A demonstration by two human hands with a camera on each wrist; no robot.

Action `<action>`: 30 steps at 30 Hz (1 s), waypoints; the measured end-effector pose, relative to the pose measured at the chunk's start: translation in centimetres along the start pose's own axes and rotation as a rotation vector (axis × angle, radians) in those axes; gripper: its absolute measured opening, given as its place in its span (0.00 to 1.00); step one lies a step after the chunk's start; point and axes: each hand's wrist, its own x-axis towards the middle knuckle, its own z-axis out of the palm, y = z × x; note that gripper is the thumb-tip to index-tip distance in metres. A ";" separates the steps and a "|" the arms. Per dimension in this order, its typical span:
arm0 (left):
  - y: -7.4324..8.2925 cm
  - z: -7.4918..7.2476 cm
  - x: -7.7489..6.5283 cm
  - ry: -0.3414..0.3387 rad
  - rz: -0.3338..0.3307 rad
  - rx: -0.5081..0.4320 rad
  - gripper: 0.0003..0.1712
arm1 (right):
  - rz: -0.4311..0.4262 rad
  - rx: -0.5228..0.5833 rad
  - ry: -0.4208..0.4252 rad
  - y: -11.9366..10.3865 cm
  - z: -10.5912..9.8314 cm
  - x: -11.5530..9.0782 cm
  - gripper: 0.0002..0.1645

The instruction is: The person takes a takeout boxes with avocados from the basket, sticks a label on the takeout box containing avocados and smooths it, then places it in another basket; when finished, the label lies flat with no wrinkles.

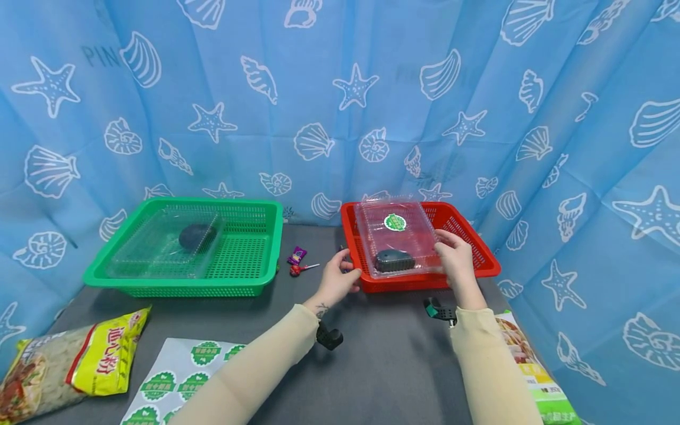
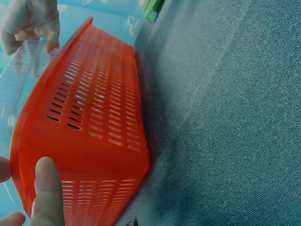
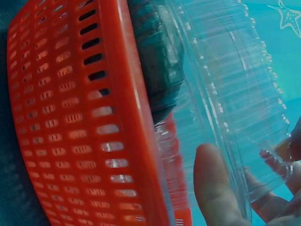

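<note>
My right hand (image 1: 458, 260) pinches the right edge of a clear plastic clamshell box (image 1: 379, 236) with a round green sticker (image 1: 395, 222). The box is tilted over the red basket (image 1: 480, 268), its lid facing up. Inside it, a dark, rounded, avocado-like thing (image 1: 394, 260) lies near the front. My left hand (image 1: 338, 276) is at the basket's front left corner, with a finger (image 2: 48, 188) against the outer wall and another fingertip at the rim. In the right wrist view, the thumb (image 3: 211, 183) lies along the side of the box (image 3: 235, 84).
On the left stands a green basket (image 1: 265, 286) holding another clear box (image 1: 154, 248) with a dark round thing (image 1: 195, 237). Between the baskets lie a purple wrapped candy (image 1: 297, 255) and a red lollipop (image 1: 296, 270). Nearer are a noodle bag (image 1: 79, 360), a sticker sheet (image 1: 177, 378) and another food bag (image 1: 547, 383).
</note>
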 end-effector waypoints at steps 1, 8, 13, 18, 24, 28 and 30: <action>0.0 0.0 0.0 -0.004 -0.004 0.002 0.33 | 0.010 -0.002 0.001 0.1 0.1 0.1 0.28; 0.1 0.0 0.0 -0.027 -0.023 0.005 0.33 | 0.049 0.003 -0.038 0.6 0.9 0.7 0.29; 0.2 -0.2 0.0 -0.041 -0.022 -0.005 0.33 | 0.076 -0.020 -0.035 0.4 1.3 0.8 0.29; 1.3 -0.3 -0.6 -0.058 -0.031 -0.016 0.33 | 0.109 -0.054 -0.036 1.1 1.2 1.8 0.28; 0.4 0.0 -0.1 -0.036 -0.023 0.004 0.32 | 0.053 -0.269 -0.060 0.4 1.2 1.7 0.28; 0.2 0.1 -0.1 -0.022 -0.007 0.026 0.32 | -0.035 -0.451 -0.062 0.7 1.3 1.6 0.29; 0.1 0.1 -0.3 -0.018 -0.002 0.042 0.32 | -0.080 -0.467 -0.005 1.1 1.4 1.2 0.29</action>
